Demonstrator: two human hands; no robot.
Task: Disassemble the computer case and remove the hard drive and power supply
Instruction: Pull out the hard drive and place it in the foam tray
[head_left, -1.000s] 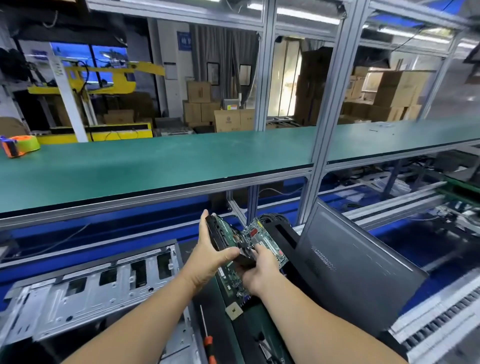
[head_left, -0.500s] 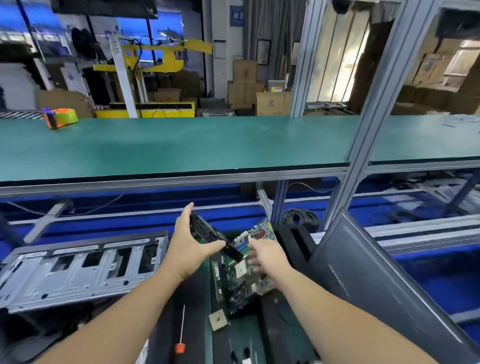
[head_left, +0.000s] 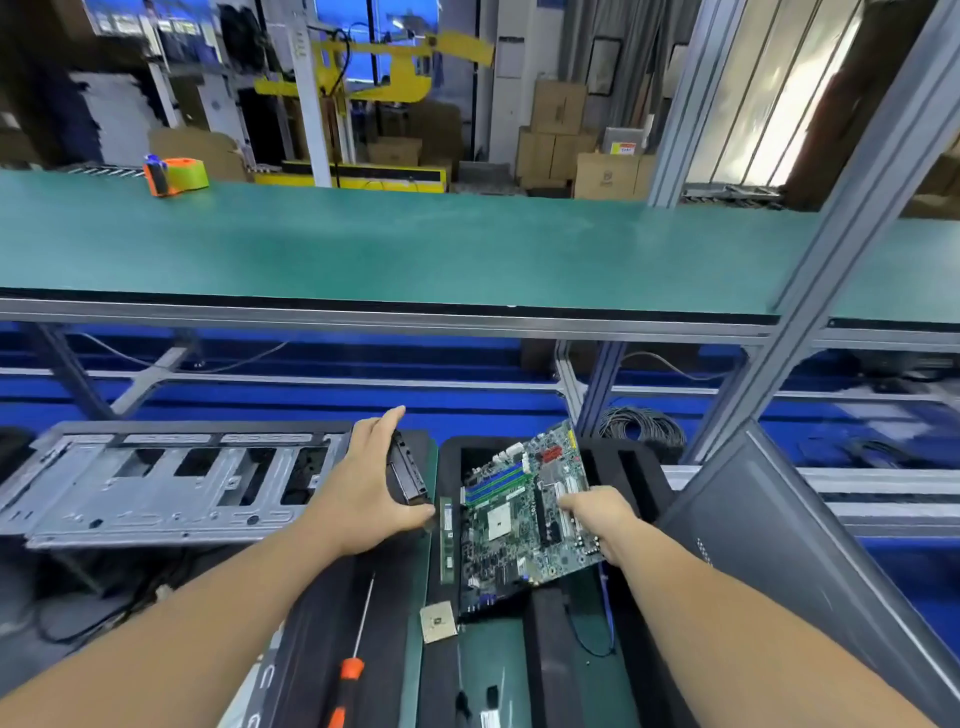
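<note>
Both hands have drawn apart, splitting the hard drive from the motherboard.
Left hand (head_left: 371, 491) grips the black hard drive (head_left: 408, 475) just beside the stripped metal chassis (head_left: 156, 483); right hand (head_left: 597, 522) pinches the motherboard (head_left: 519, 519) edge over the counter (head_left: 483, 654). Judging by this, the drive is out; no power supply is visible, so its removal cannot be confirmed.

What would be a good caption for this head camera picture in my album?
Left hand grips a black hard drive while right hand holds the green motherboard.
</note>
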